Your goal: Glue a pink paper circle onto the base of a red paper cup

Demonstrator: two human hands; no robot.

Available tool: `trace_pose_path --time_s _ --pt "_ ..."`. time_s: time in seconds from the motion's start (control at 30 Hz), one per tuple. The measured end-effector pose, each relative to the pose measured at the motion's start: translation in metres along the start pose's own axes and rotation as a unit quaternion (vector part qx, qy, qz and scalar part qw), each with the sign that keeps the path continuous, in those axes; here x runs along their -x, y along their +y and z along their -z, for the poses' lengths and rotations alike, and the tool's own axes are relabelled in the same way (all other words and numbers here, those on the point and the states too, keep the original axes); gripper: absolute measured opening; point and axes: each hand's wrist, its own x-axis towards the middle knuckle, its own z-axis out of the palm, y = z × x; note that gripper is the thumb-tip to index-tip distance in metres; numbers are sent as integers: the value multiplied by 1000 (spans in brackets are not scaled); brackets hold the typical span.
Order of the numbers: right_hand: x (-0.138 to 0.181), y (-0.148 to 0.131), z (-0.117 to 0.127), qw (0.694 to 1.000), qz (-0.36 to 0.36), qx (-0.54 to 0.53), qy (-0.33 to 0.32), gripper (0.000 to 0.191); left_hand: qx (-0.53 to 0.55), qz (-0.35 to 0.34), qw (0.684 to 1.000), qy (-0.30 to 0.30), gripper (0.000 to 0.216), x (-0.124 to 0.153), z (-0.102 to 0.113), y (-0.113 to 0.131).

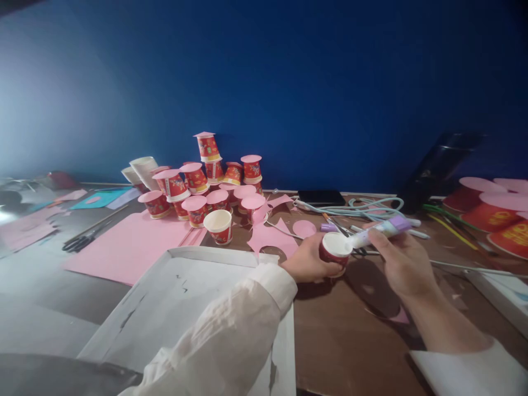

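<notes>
cup point(336, 257): gripped round its wall by left hand point(310, 260), over table point(330, 346) | tube point(377, 231): gripped by right hand point(406, 263), tip by cup's edge | cup judged light, crushable, best held gently by wall; tube judged firmer, best held mid-barrel

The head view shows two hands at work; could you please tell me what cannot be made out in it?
In the head view:
Left hand: most fingertips are hidden by the held cup.
Purple-ended tube: its print is blurred; the right hand covers part.
Rear cups: partly hidden by the front cups.
Rightmost red cup: cut off by the right edge.
</notes>
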Motion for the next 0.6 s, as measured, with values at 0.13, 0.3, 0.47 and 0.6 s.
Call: trace_pose_path --time_s 0.13,0.3,0.47,0.6 --pt "2 -3 -3 998 30 47 8 48 -6 12 1000 -4 44 0 0 1" --pt "1 -4 -5 995 45 83 13 49 -6 12 1000 5 49 1 0 2" --pt "0 -4 -3 989 51 137 9 47 -9 5 1000 -1 46 0 0 1" --pt "-3 2 -3 985 47 163 -3 47 -20 2 1000 -1 49 0 1 -2"
